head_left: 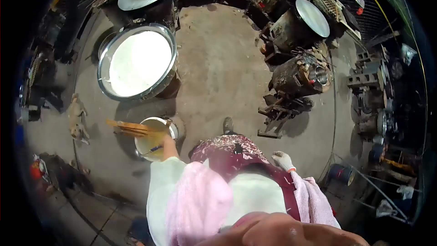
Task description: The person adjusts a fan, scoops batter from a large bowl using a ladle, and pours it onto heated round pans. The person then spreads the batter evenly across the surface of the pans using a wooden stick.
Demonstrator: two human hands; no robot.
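Left hand (170, 148) at white bucket (144, 146), beside wooden slats (129, 128) across rim; finger grip hidden. Steady, low handling over bucket would limit drips. Gloved right hand (283, 160) hangs near apron (221, 158), fingers loosely extended.

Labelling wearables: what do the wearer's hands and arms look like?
Left hand looks bare, below a loose pale mint sleeve. Right hand wears a whitish glove with an orange cuff edge; pink cloth covers much of that arm.

The brown floor (214, 54) bears 1 white bucket (154, 119), 1 blue drum (337, 173) and 1 pale animal (76, 117).
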